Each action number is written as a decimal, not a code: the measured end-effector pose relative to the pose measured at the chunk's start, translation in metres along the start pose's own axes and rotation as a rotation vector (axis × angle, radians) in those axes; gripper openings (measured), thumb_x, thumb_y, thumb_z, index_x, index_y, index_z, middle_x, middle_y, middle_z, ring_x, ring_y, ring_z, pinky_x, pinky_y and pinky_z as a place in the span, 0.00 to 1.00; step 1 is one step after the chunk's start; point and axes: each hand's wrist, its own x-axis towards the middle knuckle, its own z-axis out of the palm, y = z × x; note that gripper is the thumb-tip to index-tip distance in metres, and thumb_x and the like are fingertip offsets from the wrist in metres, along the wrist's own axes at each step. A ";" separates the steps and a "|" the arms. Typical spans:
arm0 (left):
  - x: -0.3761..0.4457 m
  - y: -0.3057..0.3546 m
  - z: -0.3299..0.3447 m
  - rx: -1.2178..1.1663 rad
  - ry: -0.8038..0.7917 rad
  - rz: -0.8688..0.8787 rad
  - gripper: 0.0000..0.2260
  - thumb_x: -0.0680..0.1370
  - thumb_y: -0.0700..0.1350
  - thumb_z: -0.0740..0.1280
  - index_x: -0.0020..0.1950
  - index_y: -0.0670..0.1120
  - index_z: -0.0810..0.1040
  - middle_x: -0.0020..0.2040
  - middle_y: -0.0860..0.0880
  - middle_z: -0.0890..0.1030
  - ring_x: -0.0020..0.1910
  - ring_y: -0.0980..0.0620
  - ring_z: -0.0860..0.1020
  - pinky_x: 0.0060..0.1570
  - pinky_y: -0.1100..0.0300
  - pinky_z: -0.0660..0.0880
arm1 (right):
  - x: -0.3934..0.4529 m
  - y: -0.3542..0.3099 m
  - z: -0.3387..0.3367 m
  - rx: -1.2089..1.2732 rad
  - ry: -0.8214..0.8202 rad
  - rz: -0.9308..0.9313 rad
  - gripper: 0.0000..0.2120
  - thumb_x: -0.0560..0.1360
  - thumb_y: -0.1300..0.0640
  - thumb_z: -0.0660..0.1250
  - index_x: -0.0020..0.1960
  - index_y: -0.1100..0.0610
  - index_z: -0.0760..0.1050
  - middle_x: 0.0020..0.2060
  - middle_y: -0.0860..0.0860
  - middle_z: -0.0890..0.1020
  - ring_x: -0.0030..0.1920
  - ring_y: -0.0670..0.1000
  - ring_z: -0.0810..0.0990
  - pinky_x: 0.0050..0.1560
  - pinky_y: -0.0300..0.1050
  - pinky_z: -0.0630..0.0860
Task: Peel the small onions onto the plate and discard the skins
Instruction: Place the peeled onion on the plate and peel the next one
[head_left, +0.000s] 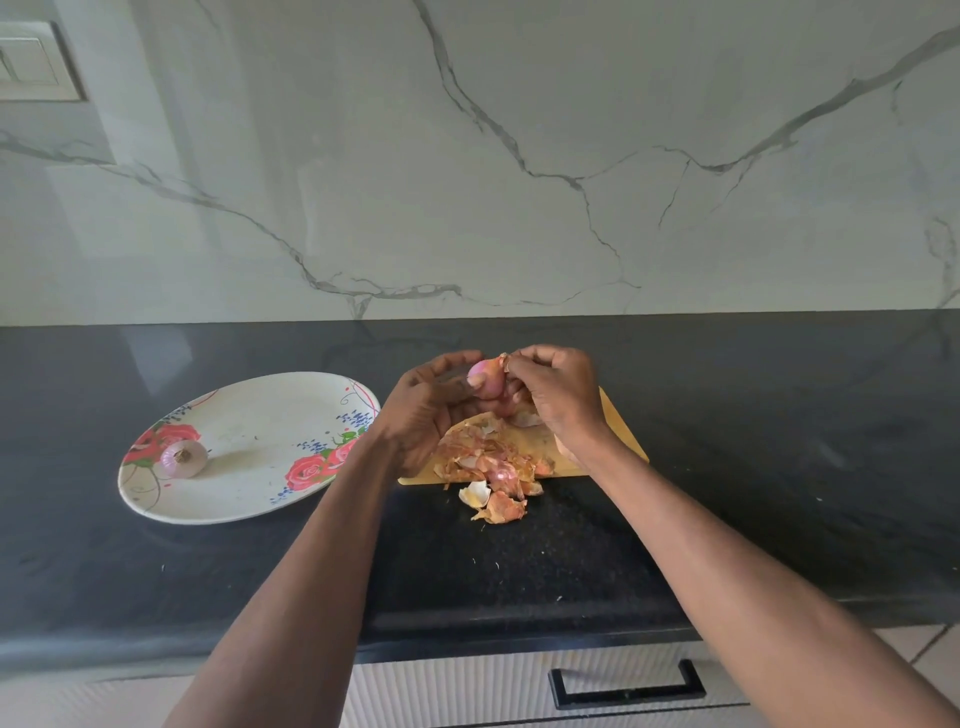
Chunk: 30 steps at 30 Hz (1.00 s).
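Centrally, both hands meet above a wooden board (621, 434) on a dark counter (779, 415). Left hand (423, 410): fingers curled round a small pink onion (485, 382), held from the left with the thumb against its near side. Right hand (558, 395): fingertips pinch a strip of dry skin (503, 358) at the onion's top; its lower fingers curl under the bulb and hide the far side of it. The onion is in the air over the board's rear half, touching both hands and nothing else.

Skins (488, 457): an orange-brown heap covers the board's near left part, partly hidden by the left wrist, and spills over the front edge onto the counter, where a pale curled piece (475, 493) lies just beside a few brown ones.

Plate (244, 499): oval, white with red roses, left of the board and apart from it. One peeled onion (183, 458) lies on its left side, root end facing the camera.

Background: veined marble wall (519, 156) with a switch panel (31, 62) at upper left. Foreground: a drawer with a black handle (628, 686) below the counter edge, between the forearms.
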 end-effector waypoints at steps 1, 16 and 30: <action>0.001 0.000 0.000 -0.013 0.012 -0.006 0.14 0.75 0.33 0.68 0.60 0.35 0.76 0.52 0.37 0.84 0.47 0.44 0.85 0.46 0.56 0.83 | 0.002 0.002 0.000 0.029 -0.011 0.030 0.06 0.74 0.65 0.70 0.41 0.68 0.82 0.28 0.56 0.80 0.27 0.49 0.76 0.27 0.41 0.73; 0.005 -0.004 0.003 0.182 0.088 -0.064 0.13 0.86 0.41 0.56 0.61 0.36 0.77 0.47 0.35 0.84 0.40 0.43 0.85 0.44 0.54 0.84 | 0.008 0.009 0.004 0.113 -0.065 0.133 0.08 0.74 0.66 0.68 0.42 0.72 0.80 0.27 0.54 0.80 0.28 0.49 0.74 0.28 0.39 0.69; 0.003 0.000 0.005 0.155 0.106 -0.053 0.08 0.84 0.38 0.59 0.58 0.36 0.74 0.42 0.39 0.83 0.36 0.45 0.83 0.34 0.59 0.81 | 0.004 0.004 0.007 0.062 -0.161 0.149 0.09 0.81 0.64 0.62 0.43 0.59 0.78 0.31 0.53 0.77 0.29 0.46 0.74 0.28 0.36 0.73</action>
